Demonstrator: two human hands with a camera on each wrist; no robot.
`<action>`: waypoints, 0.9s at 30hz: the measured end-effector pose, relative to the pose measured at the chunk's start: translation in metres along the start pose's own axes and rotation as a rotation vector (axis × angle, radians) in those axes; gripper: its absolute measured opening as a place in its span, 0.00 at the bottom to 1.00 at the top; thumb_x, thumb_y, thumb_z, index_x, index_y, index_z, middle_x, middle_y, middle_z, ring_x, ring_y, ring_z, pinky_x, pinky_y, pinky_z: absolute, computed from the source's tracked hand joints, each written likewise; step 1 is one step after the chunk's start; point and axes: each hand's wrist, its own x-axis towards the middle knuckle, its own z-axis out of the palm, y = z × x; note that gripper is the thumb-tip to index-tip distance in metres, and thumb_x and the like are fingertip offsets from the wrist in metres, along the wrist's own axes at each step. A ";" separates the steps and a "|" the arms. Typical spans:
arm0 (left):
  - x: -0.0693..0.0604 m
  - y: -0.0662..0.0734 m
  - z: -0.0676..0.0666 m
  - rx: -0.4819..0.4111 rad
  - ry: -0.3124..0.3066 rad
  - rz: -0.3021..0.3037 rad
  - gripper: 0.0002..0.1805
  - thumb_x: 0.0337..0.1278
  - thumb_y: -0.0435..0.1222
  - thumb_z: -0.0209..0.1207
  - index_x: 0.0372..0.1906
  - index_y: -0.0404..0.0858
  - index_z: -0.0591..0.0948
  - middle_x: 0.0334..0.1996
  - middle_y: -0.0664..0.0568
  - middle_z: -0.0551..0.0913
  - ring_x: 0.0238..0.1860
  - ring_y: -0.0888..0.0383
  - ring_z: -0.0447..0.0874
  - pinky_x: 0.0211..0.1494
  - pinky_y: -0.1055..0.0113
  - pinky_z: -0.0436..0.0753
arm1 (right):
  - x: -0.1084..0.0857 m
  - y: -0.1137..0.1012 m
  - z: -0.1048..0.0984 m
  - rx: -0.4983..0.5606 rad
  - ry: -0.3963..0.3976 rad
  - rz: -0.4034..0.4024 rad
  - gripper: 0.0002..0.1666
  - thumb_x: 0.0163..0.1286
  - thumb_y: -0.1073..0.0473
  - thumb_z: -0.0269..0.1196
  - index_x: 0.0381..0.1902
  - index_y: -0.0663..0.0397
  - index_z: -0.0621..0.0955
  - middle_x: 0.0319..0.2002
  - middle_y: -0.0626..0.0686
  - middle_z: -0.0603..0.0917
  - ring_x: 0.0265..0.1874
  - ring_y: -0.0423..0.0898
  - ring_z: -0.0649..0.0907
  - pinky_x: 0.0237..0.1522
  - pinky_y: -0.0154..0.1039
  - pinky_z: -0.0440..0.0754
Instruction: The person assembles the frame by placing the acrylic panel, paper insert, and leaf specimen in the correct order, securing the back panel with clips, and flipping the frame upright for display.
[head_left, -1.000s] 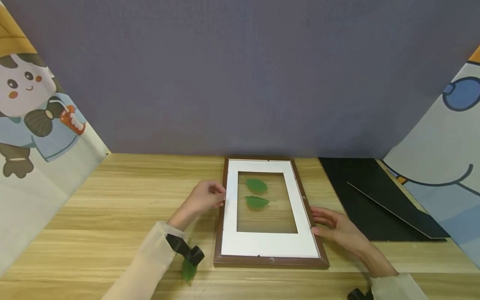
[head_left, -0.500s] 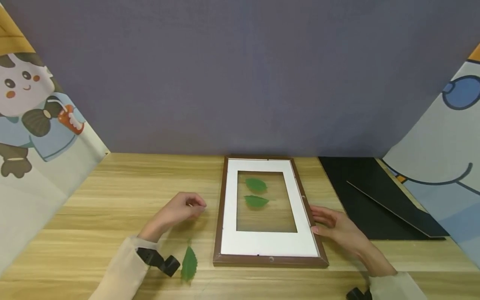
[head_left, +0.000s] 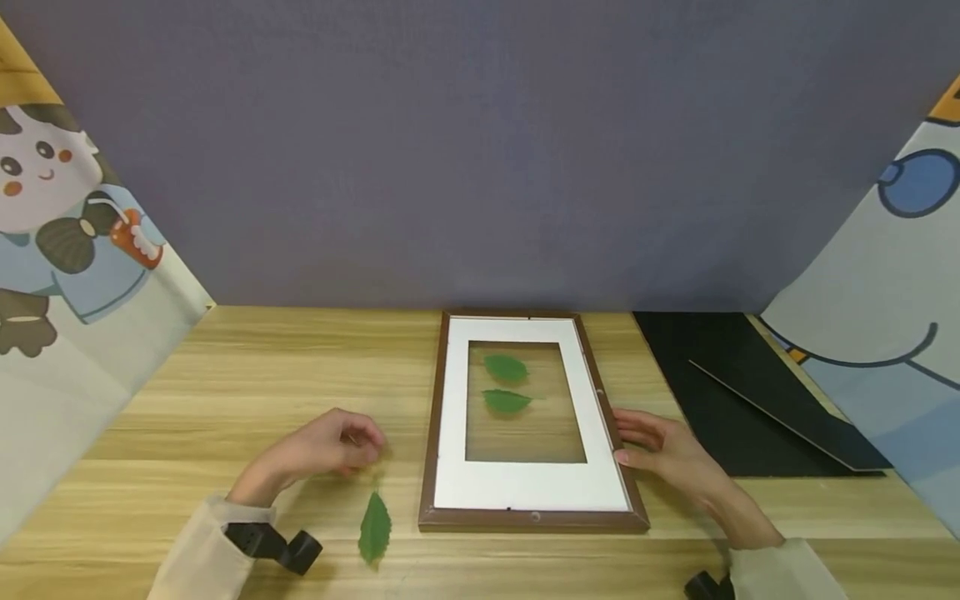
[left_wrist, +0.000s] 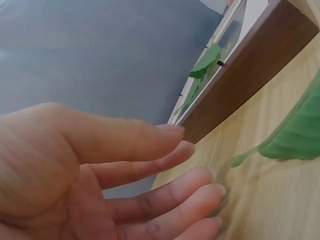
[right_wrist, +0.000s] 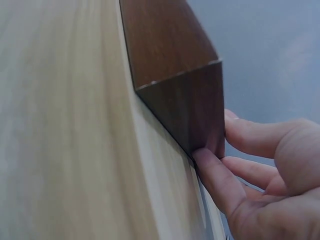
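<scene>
Green leaf [head_left: 375, 531] lies near the left hand [head_left: 322, 446], fingers bent and apart; right hand [head_left: 670, 452] pinches the frame [head_left: 517, 519] around 2 leaves [head_left: 506, 402].

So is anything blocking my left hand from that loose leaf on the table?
Nothing visible is in between. The loose green leaf lies on the wooden tabletop, stem toward your left hand; the picture frame sits right of both.

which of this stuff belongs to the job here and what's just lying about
In the job, it seems:
frame, touched by the right hand
two leaves within it
loose leaf near the left hand

Probably just lying about:
black board, untouched on the right
</scene>
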 end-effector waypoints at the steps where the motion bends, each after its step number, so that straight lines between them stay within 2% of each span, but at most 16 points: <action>1: 0.000 0.000 0.000 -0.002 -0.016 -0.001 0.13 0.56 0.29 0.58 0.46 0.26 0.78 0.36 0.44 0.81 0.35 0.55 0.79 0.39 0.60 0.82 | 0.000 0.000 0.001 0.007 -0.001 0.000 0.39 0.62 0.61 0.66 0.66 0.73 0.63 0.64 0.73 0.66 0.60 0.67 0.71 0.48 0.25 0.78; 6: -0.002 0.001 0.003 0.001 -0.084 0.030 0.14 0.52 0.27 0.58 0.45 0.25 0.78 0.33 0.46 0.81 0.33 0.57 0.77 0.36 0.63 0.81 | 0.001 -0.002 0.003 0.009 -0.003 -0.008 0.39 0.62 0.61 0.65 0.66 0.73 0.63 0.64 0.73 0.67 0.60 0.67 0.71 0.48 0.25 0.78; 10: -0.003 0.002 0.005 -0.013 -0.097 0.005 0.14 0.52 0.26 0.58 0.45 0.24 0.78 0.30 0.49 0.80 0.32 0.57 0.77 0.34 0.63 0.81 | 0.002 -0.004 0.005 -0.003 -0.014 -0.020 0.39 0.63 0.61 0.65 0.66 0.73 0.63 0.63 0.73 0.67 0.60 0.68 0.71 0.48 0.25 0.78; 17: -0.005 0.002 0.007 -0.024 -0.087 -0.035 0.14 0.52 0.26 0.60 0.44 0.24 0.78 0.27 0.51 0.78 0.31 0.57 0.77 0.34 0.62 0.82 | 0.002 -0.007 0.008 0.006 -0.028 -0.022 0.38 0.63 0.62 0.65 0.66 0.74 0.63 0.63 0.74 0.67 0.60 0.69 0.71 0.48 0.25 0.78; 24: -0.004 -0.001 0.009 -0.009 -0.049 -0.065 0.13 0.51 0.26 0.60 0.43 0.25 0.78 0.27 0.48 0.81 0.28 0.57 0.80 0.33 0.62 0.84 | 0.002 -0.004 0.008 -0.003 -0.031 -0.040 0.38 0.64 0.62 0.64 0.66 0.74 0.63 0.62 0.74 0.68 0.59 0.69 0.71 0.48 0.24 0.77; 27: -0.003 -0.002 0.011 0.002 -0.052 -0.069 0.11 0.52 0.26 0.60 0.42 0.25 0.79 0.26 0.47 0.82 0.27 0.58 0.81 0.32 0.63 0.84 | 0.001 -0.002 0.007 -0.015 -0.028 -0.044 0.38 0.64 0.62 0.64 0.66 0.73 0.63 0.62 0.74 0.68 0.59 0.68 0.72 0.48 0.25 0.77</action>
